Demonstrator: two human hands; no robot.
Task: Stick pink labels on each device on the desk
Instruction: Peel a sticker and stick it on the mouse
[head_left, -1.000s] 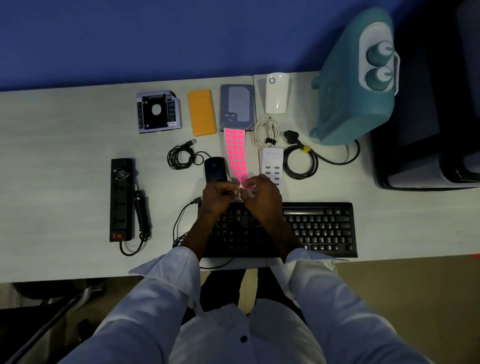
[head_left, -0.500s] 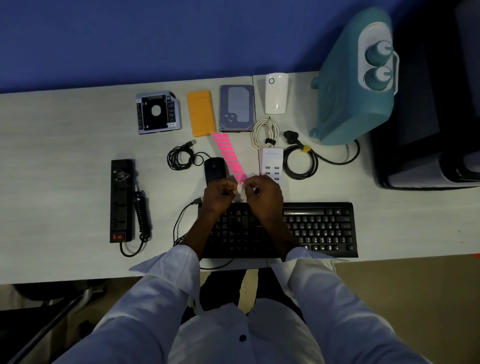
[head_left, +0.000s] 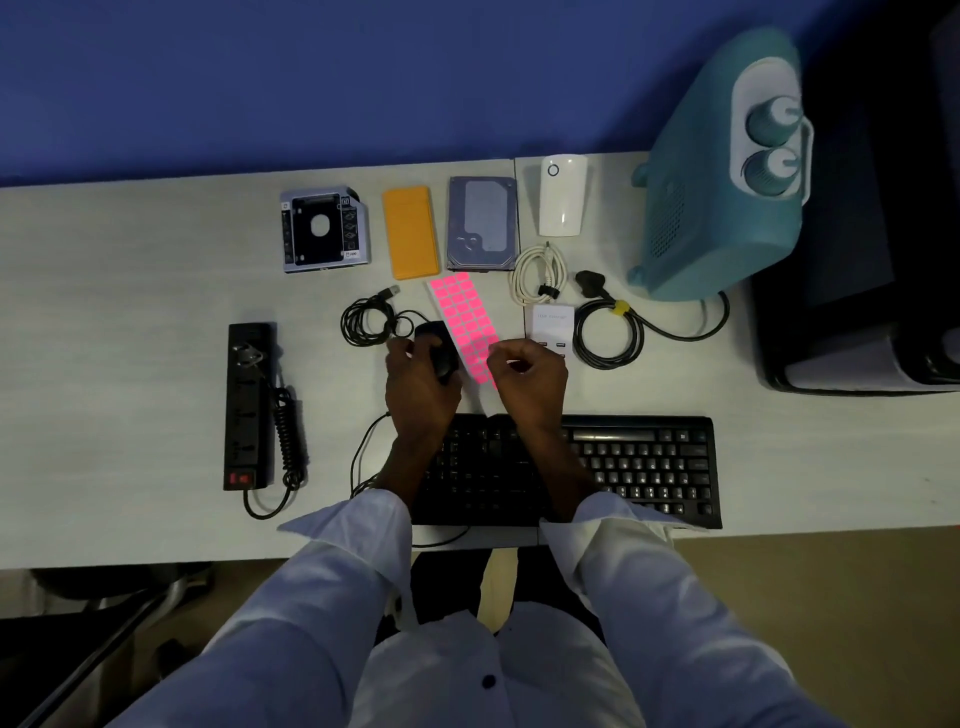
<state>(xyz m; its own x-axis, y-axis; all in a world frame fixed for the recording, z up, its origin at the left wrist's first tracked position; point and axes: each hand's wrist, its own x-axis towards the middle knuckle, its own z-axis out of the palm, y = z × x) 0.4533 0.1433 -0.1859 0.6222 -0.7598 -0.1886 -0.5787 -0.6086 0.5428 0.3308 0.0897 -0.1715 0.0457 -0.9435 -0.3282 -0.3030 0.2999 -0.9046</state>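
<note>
Label sheet (head_left: 464, 322) between mouse (head_left: 440, 344) and USB hub (head_left: 554, 323), behind keyboard (head_left: 634, 467); power strip (head_left: 249, 405) well left.

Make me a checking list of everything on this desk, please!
Surface: pale desk, dimly lit.
Job's things: pink label sheet beside the mouse; keyboard, power strip, drive caddy, orange case, hard drive, white adapter, charger hub.
Clutter: nothing seen.
Hands: left hand grips the mouse; right hand pinches the sheet's near end.
Cables: black coil, white coil, heater cord, all bundled.
Surroundings: teal heater, blue wall, dark machine at right.
</note>
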